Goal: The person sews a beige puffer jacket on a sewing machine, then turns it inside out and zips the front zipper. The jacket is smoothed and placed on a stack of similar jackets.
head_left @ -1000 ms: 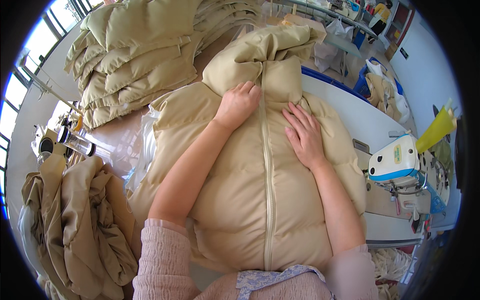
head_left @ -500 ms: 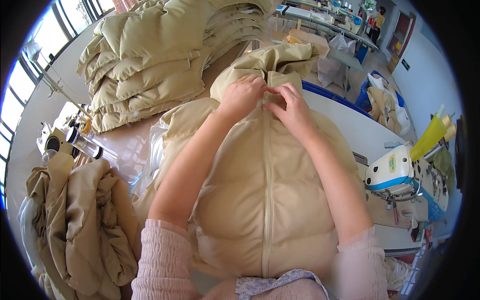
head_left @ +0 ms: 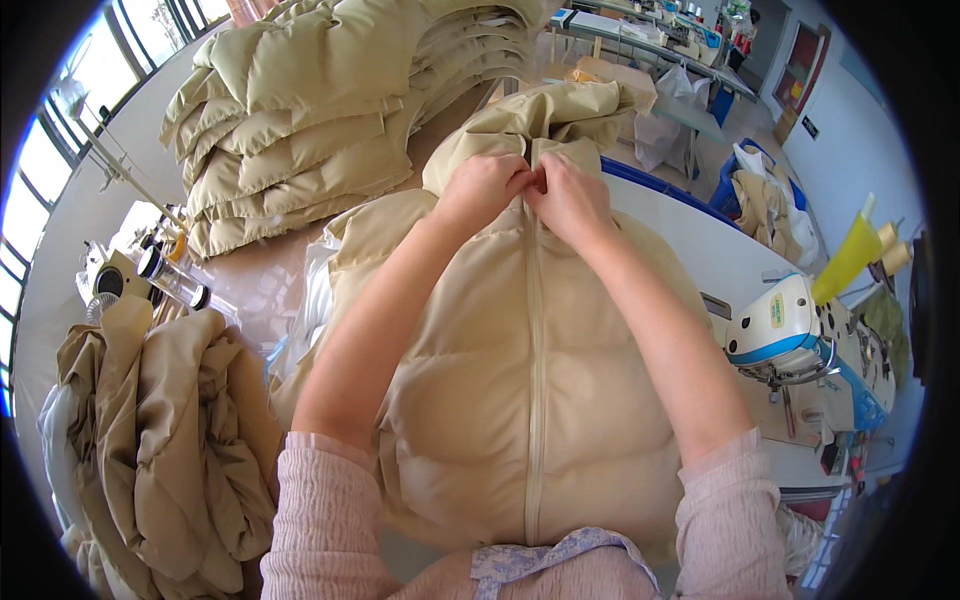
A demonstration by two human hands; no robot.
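Note:
A beige padded jacket [head_left: 460, 400] lies spread before me, its collar and hood at the far end. A zipper [head_left: 534, 400] runs down its middle, closed along the length I can see. My left hand [head_left: 482, 190] and my right hand [head_left: 570, 198] meet at the top of that zipper, just below the collar [head_left: 470, 140]. The fingers of both are bent and pinched close together at the jacket's front. Whether they grip the zipper pull or only the fabric edge is hidden behind the fingers.
Stacked beige padded pieces [head_left: 300, 120] rise at the far left. Crumpled beige fabric [head_left: 180, 430] hangs at the near left. A white and blue sewing machine [head_left: 780, 325] stands on the right, with thread cones [head_left: 892, 250] behind it. A blue bin [head_left: 728, 185] holds fabric at the far right.
My right hand's fingers, spread a little before, have closed in against the left hand at the zipper top. The jacket lies almost as it was.

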